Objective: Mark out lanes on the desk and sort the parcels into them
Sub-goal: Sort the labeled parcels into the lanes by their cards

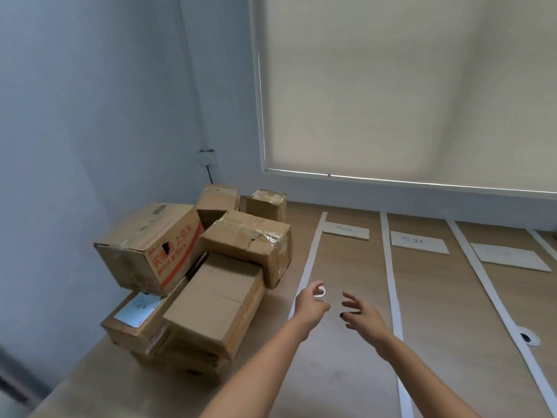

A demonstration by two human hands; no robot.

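Six parcels [211, 267] stacked at the bench [346, 372] left, outside the lanes; top ones overlap, so pulling a lower box could topple them. Your left hand [312, 303] pinches a tape roll [319, 291] beside the first of four tape strips [310, 257]; right hand [363, 313] released, fingers spread; three label cards [419, 242] lie between strips.
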